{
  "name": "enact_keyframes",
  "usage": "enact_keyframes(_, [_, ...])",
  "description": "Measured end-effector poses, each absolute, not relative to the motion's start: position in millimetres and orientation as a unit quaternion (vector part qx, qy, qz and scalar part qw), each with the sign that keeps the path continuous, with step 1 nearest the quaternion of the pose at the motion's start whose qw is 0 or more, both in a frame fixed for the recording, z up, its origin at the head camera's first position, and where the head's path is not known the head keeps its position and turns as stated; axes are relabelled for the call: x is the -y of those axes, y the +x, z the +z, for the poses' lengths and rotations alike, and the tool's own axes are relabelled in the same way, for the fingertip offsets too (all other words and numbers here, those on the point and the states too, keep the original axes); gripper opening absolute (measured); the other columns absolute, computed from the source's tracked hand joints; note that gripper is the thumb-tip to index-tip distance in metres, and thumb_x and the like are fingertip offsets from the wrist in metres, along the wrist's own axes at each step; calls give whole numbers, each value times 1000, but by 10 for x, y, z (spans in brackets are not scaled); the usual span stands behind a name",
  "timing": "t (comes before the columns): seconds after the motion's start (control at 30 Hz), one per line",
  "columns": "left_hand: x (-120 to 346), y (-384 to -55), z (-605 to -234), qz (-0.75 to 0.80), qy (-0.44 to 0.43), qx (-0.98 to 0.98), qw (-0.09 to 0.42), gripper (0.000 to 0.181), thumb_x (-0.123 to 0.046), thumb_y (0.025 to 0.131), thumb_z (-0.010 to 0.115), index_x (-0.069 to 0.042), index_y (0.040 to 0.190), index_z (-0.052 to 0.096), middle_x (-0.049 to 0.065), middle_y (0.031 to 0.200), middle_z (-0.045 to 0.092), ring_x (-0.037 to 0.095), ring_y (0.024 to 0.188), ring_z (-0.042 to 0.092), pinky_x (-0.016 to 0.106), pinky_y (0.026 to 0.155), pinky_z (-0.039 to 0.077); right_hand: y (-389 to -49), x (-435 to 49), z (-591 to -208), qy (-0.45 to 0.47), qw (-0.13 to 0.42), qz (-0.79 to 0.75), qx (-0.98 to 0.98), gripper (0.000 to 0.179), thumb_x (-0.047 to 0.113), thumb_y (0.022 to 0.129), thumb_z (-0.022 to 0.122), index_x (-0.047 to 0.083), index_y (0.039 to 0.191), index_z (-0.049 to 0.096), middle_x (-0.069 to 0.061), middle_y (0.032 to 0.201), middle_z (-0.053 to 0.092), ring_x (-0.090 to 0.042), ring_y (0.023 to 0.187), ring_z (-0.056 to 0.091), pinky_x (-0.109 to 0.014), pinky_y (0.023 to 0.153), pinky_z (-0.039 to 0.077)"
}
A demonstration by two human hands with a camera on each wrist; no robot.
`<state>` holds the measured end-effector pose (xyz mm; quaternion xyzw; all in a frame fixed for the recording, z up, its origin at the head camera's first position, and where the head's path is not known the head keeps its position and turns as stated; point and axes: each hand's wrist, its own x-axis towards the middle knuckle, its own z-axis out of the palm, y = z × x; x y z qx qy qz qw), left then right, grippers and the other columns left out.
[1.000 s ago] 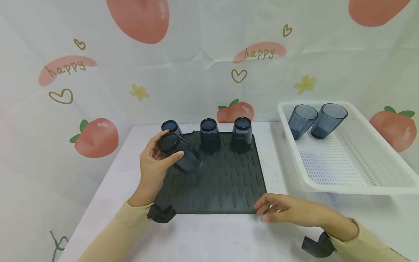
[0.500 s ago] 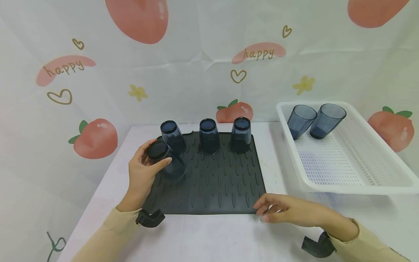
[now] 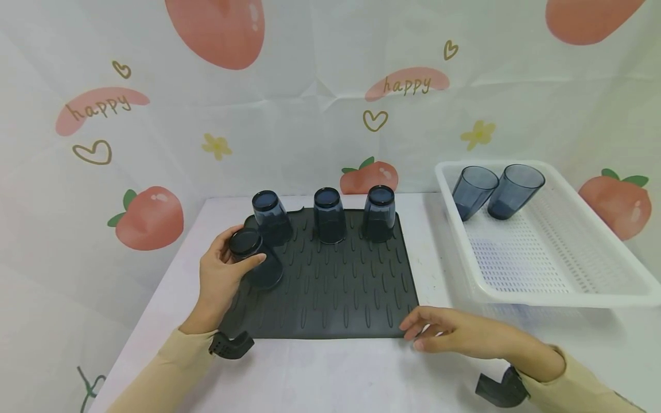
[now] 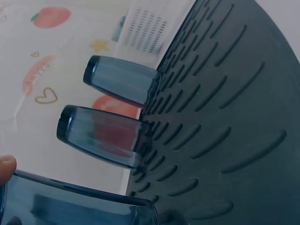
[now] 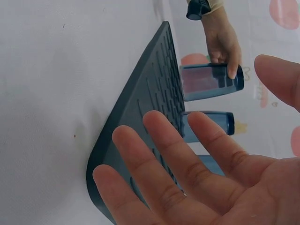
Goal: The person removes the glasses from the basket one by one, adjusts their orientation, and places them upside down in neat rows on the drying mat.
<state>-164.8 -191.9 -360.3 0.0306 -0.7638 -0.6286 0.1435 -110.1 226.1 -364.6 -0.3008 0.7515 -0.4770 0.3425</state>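
Note:
My left hand [image 3: 223, 275] grips a blue-tinted drinking glass [image 3: 264, 269], base up, near the left edge of the black ridged drying mat [image 3: 335, 304]. In the right wrist view the glass [image 5: 206, 83] is held near its base, its rim right at the mat. Along the mat's back edge stand a left glass [image 3: 272, 221], a middle glass [image 3: 330, 218] and a right glass [image 3: 379, 215], all upside down. The held glass is just in front of the left one. My right hand [image 3: 454, 332] lies by the mat's front right corner, fingers loosely bent, holding nothing.
A white perforated basket [image 3: 470, 258] stands at the right. Inside it, two blue glasses, one left [image 3: 474, 192] and one right [image 3: 516, 192], lean at the back left. A printed cloth backdrop [image 3: 289, 103] rises behind the white table [image 3: 320, 378].
The left hand has brought the glass left and toward me, lowering it to the mat in front of the back-left glass. The glass is less tilted now. The right hand stays put.

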Motion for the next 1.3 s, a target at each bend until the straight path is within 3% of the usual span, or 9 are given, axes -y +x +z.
enact_keyframes(0.43, [1902, -1588, -3578, -622, 47, 771, 127, 72, 9, 74, 77, -4, 138, 47, 5, 129, 53, 0, 111, 57, 8, 89, 47, -1102, -2252, -3652, -299, 347, -478, -750, 29, 21, 99, 56, 6, 124, 55, -11, 118, 62, -14, 108, 59, -22, 86, 48])
enact_keyframes(0.73, [1915, -1571, -3625, -607, 49, 785, 112, 72, 3, 76, 79, -9, 140, 48, 6, 133, 53, -1, 111, 56, 8, 88, 48, -1104, -2249, -3654, -305, 343, -476, -750, 29, 21, 99, 56, 6, 124, 55, -11, 118, 62, -16, 109, 59, -23, 86, 48])
enact_keyframes(1.3, [1940, -1586, -3655, -592, 24, 802, 80, 72, -2, 78, 79, -6, 141, 44, 10, 137, 50, -3, 116, 51, 6, 94, 43, -1102, -2202, -3627, -294, 353, -479, -748, 29, 21, 98, 56, 6, 124, 55, -12, 118, 62, -12, 108, 58, -23, 85, 48])
